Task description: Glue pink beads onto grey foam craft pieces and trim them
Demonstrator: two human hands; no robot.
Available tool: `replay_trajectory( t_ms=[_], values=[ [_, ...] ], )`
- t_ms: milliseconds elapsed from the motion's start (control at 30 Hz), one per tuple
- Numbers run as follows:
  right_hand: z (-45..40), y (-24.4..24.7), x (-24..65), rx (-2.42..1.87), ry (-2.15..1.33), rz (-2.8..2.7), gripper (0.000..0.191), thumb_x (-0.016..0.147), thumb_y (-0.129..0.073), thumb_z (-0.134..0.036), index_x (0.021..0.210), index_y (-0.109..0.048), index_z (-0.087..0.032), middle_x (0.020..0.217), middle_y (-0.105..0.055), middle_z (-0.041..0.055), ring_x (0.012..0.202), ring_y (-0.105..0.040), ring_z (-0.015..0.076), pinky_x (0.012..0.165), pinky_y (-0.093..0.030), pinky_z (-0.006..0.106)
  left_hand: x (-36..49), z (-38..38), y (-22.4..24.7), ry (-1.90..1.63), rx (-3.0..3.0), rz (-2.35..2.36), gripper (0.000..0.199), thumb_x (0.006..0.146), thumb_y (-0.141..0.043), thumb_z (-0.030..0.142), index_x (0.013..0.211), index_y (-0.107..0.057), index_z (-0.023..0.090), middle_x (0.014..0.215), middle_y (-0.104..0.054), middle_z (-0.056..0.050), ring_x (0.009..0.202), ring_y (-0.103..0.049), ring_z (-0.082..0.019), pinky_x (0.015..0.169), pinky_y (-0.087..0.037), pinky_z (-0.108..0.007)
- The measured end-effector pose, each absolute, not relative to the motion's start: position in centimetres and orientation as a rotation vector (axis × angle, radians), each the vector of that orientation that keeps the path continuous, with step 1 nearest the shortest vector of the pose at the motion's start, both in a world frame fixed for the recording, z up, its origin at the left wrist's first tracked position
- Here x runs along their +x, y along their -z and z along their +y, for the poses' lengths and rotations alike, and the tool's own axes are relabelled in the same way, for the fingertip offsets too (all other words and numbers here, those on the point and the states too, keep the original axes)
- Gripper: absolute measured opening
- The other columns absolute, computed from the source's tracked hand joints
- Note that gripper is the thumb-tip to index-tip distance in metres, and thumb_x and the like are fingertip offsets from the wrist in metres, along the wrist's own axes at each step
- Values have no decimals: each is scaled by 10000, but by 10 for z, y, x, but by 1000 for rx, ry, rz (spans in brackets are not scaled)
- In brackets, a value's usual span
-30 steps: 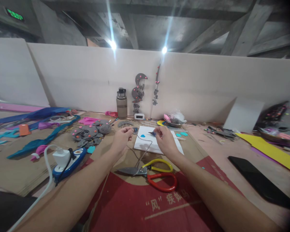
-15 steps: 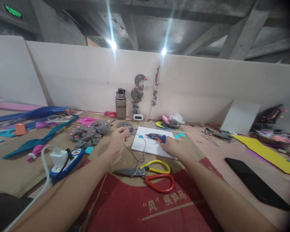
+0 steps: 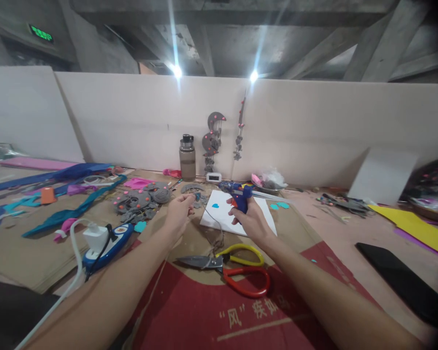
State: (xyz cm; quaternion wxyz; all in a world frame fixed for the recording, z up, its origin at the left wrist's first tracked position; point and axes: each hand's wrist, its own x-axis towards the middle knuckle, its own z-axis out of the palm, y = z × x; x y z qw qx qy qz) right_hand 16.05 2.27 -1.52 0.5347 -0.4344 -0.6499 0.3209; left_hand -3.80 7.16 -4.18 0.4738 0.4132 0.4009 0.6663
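My right hand (image 3: 251,219) grips a blue glue gun (image 3: 240,193) by its handle and holds it up above a white board (image 3: 222,219), its nozzle pointing left. My left hand (image 3: 179,212) pinches a small dark piece (image 3: 197,196) between its fingertips, and a thin grey string (image 3: 213,222) hangs from it down to the table. The nozzle stands a short way right of the pinched piece. A teal heart shape (image 3: 215,205) lies on the white board between my hands.
Scissors (image 3: 226,266) with one yellow and one red handle lie close in front. A power strip (image 3: 105,240) with a white plug sits left. Grey felt pieces (image 3: 140,200), a bottle (image 3: 187,158), a black phone (image 3: 403,284) and yellow sheets (image 3: 412,224) lie around.
My right hand reached to the glue gun lying on the white board, took hold of it and lifted it. My left hand stayed in place with the small piece.
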Motion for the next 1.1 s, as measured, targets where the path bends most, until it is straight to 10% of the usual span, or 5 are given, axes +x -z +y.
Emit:
replay_trajectory(
  t_ms=[1100],
  values=[
    [5,23,145,-1272,-472,-1758,196,808,-491,-297,959,-522,-175,854,-627,64,748,-555,185,707,-429,327,-22,52,27,-1633,1052,976,300,584,-735,350,757,-645,123,603,-516,27,521,-409,-60,499,-311,-202]
  ],
)
